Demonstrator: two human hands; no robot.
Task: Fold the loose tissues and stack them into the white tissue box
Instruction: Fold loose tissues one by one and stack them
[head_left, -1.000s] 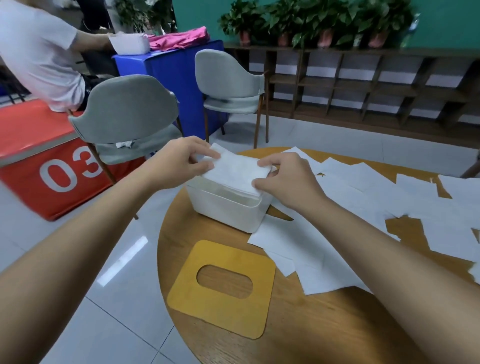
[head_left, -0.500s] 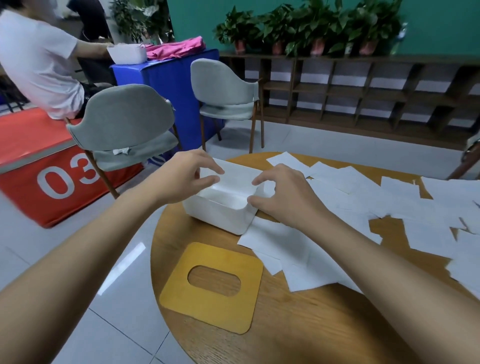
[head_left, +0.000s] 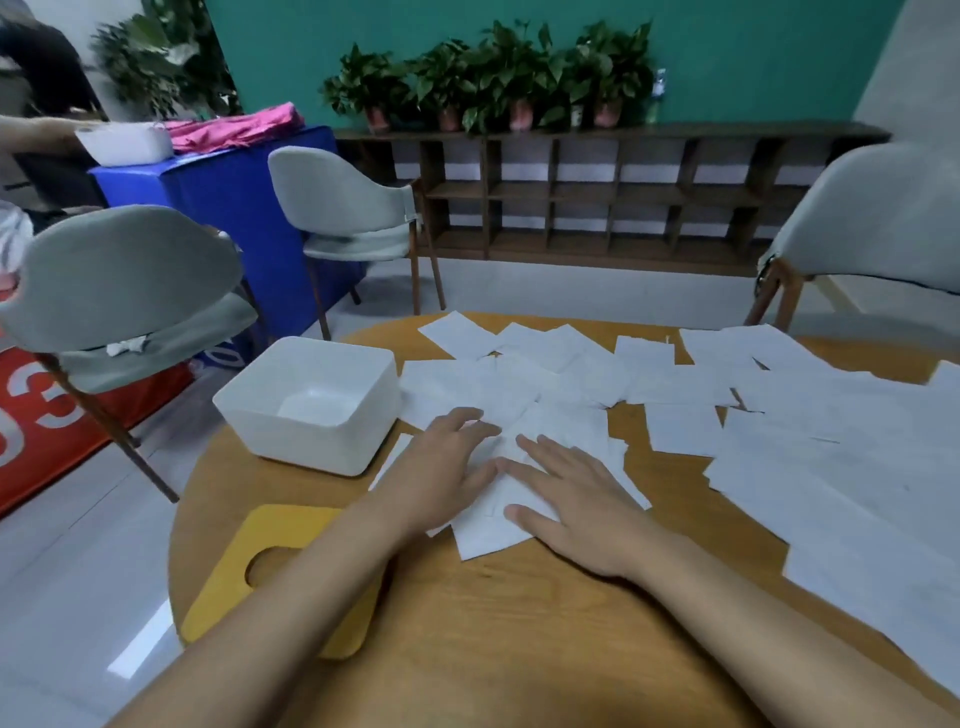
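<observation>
Both hands lie flat and spread wide, holding nothing. The left hand (head_left: 447, 467) and the right hand (head_left: 576, 499) press side by side, palms down, on one tissue (head_left: 488, 535) in the lower middle of the frame. The left thumb meets the right forefinger over the sheet. This tissue lies on the round wooden bench (head_left: 519, 623), with its near corner sticking out between the two wrists.

Just to the left of the left hand stands the white tissue box (head_left: 291, 431), open at the top. Something pale lies at its bottom, but whether that is a folded tissue cannot be told. In front of the box, at the lower left of the frame, lies a yellow lid (head_left: 218, 608) with an oval hole, partly under the left forearm.

The loose tissues (head_left: 675, 384) spread flat and overlapping from the middle of the bench to the right edge of the frame.

Beyond the bench stand grey chairs (head_left: 124, 270), a dark wooden shelf (head_left: 571, 197) and a row of potted plants (head_left: 493, 78) on top of it.
</observation>
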